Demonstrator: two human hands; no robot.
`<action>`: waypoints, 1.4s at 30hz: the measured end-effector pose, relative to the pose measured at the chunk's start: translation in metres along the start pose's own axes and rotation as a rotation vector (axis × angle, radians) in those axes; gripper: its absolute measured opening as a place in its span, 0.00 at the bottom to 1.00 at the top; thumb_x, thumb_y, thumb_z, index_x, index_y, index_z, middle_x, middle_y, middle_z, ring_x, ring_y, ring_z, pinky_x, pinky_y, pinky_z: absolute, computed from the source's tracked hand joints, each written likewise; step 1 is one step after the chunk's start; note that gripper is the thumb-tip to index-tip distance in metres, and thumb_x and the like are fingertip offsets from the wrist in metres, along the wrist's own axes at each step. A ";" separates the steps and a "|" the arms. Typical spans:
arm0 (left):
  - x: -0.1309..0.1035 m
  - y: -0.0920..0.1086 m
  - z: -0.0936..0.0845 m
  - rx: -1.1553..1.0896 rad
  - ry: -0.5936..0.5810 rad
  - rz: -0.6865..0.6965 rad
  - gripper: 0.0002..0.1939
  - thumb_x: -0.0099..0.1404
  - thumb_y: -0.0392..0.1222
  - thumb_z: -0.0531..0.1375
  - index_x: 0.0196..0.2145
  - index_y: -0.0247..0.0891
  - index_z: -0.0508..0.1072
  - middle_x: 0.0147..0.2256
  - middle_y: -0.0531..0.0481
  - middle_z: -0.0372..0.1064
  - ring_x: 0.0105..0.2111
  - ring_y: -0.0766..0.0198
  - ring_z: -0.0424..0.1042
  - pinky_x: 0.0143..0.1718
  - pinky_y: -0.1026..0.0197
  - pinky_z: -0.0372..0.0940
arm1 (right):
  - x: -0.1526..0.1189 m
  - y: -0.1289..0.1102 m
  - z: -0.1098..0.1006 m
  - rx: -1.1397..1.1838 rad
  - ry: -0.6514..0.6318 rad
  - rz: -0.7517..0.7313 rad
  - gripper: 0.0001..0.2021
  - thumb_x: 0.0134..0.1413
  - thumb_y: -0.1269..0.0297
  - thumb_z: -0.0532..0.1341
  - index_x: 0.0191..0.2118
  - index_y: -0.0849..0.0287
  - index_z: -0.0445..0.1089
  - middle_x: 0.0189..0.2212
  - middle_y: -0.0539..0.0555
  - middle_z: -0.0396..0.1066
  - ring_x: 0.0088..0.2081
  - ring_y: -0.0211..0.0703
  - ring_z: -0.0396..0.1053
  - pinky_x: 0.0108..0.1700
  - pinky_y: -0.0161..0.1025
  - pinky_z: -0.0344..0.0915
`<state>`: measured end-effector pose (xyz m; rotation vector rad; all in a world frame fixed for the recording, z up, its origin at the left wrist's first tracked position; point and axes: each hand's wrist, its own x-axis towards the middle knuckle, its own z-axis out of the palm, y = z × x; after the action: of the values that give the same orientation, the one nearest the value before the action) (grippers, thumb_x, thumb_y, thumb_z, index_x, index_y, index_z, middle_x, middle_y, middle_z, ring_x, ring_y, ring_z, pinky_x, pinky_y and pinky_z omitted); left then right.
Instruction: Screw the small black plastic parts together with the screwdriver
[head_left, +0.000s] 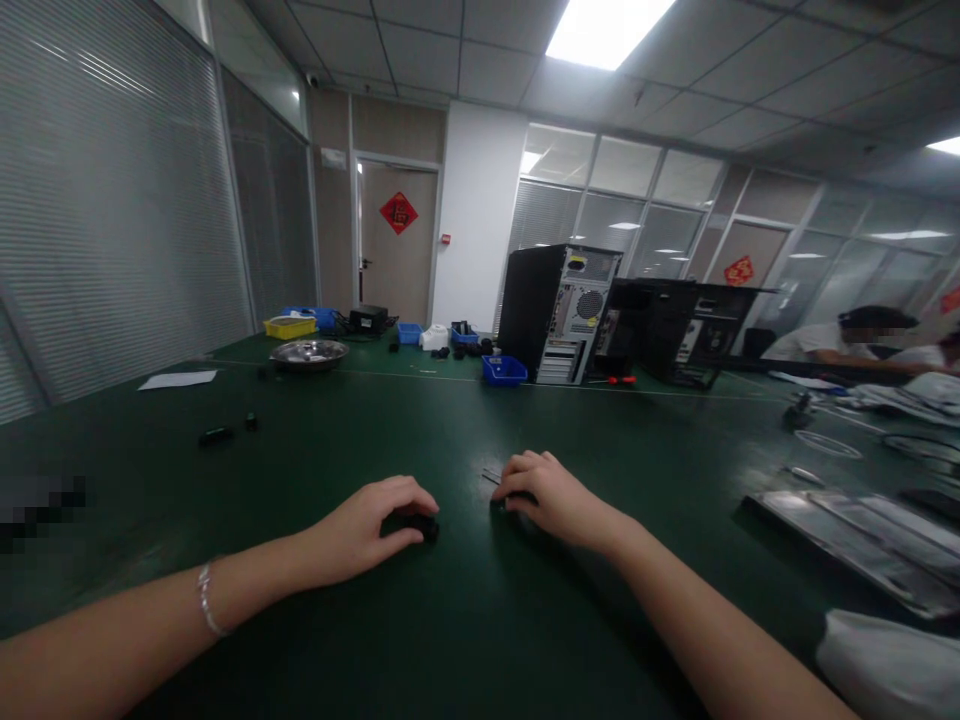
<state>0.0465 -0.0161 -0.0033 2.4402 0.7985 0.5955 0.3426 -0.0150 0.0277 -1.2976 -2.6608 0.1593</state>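
Both hands rest low over a dark green tabletop (465, 620). My left hand (375, 525), with a bracelet at the wrist, has its fingers curled round a small black object (426, 526) near the middle. To its right, my right hand (546, 492) has its fingers bent down onto a tiny dark piece (498, 504) on the table. Thin metal pins or tweezer tips (490, 476) show just left of the right fingers; the rest of them is hidden.
Two small black parts (216, 436) and a round metal dish (309, 353) lie left. A blue tray (504, 371) stands before a black computer tower (534, 310). Framed panels (862, 545) and a white bag (892, 660) are at right. A person sits far right.
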 end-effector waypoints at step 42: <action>0.000 0.000 0.003 -0.034 -0.002 0.084 0.11 0.63 0.37 0.61 0.45 0.40 0.71 0.40 0.49 0.69 0.40 0.63 0.69 0.42 0.63 0.63 | 0.018 -0.039 0.022 2.031 0.299 0.012 0.13 0.49 0.73 0.66 0.42 0.59 0.71 0.31 0.50 0.64 0.29 0.32 0.59 0.32 0.31 0.58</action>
<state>0.0481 -0.0164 -0.0056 2.4523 0.6828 0.6322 0.2973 -0.0247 0.0153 -0.3875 -0.9677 1.7468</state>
